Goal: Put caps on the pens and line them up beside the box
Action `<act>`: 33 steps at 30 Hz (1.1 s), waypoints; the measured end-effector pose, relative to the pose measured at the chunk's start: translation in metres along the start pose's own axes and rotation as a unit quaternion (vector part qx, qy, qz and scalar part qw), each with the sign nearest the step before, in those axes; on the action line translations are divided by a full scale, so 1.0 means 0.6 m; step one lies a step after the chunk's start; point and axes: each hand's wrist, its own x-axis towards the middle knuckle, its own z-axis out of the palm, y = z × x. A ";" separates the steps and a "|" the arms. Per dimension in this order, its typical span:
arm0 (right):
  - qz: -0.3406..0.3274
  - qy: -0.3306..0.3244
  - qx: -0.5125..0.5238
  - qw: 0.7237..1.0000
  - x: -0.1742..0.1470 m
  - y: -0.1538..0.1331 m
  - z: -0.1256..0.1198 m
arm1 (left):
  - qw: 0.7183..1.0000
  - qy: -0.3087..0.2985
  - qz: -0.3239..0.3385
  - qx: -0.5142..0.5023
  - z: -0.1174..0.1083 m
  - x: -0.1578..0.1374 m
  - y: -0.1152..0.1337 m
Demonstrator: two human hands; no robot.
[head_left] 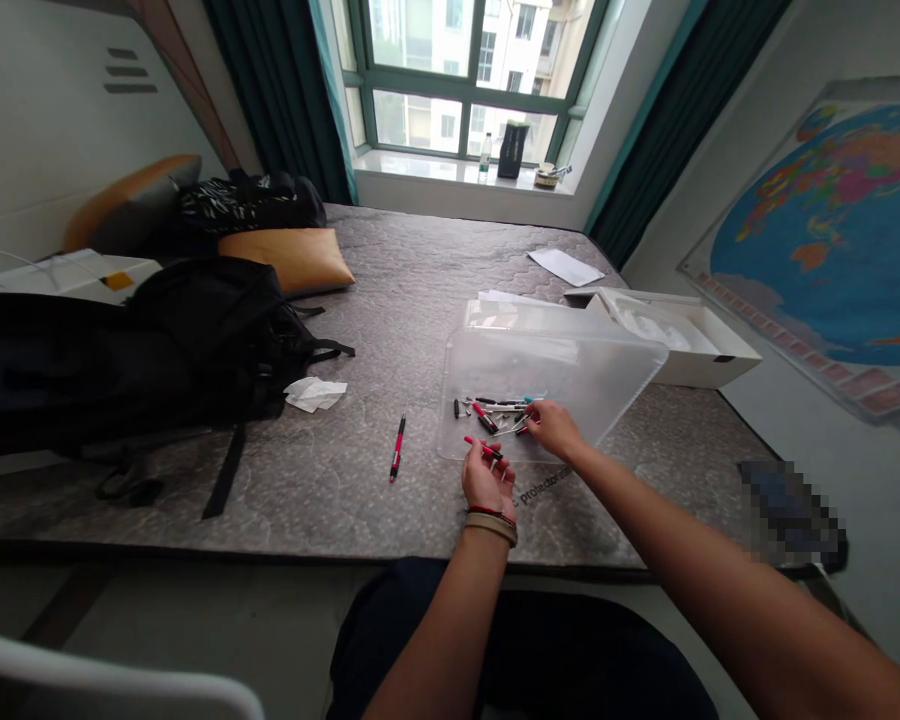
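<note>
Head view: nearest the person, close to the mattress's (375,520) near edge, the left hand (489,487) is turned palm up, its fingers curled round a red pen (482,447) at the near rim of a clear bin (547,350). The right hand (555,428) dips into the bin, fingers bent down among loose pens (485,418); whether it grips one cannot be told. A blurred dark object (791,510) lies at the mattress's near right corner. Left of the bin, a spare pen (397,448) lies alone, with a tissue (315,393) farther left beside a backpack (202,320). Beyond, a white box (720,362) stands by the right edge, a cushion (289,258) lies toward the far left, and paper (566,266) lies near the far right corner.
</note>
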 end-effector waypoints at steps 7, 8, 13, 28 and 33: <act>-0.084 -0.107 -0.096 0.986 0.065 -0.048 0.001 | 0.999 0.013 -0.016 -0.025 0.006 0.001 0.007; -0.090 -0.115 -0.114 0.983 0.069 -0.054 0.004 | 0.999 0.012 -0.016 -0.026 0.006 0.001 0.007; -0.090 -0.126 -0.157 0.975 0.077 -0.067 0.013 | 0.999 0.012 -0.016 -0.025 0.007 0.000 0.006; -0.068 0.004 -0.038 0.997 0.045 -0.051 -0.011 | 1.000 0.008 0.007 -0.012 0.008 -0.003 0.003; -0.062 0.007 -0.020 0.998 0.047 -0.019 -0.018 | 1.000 0.008 0.006 -0.002 0.006 -0.001 -0.002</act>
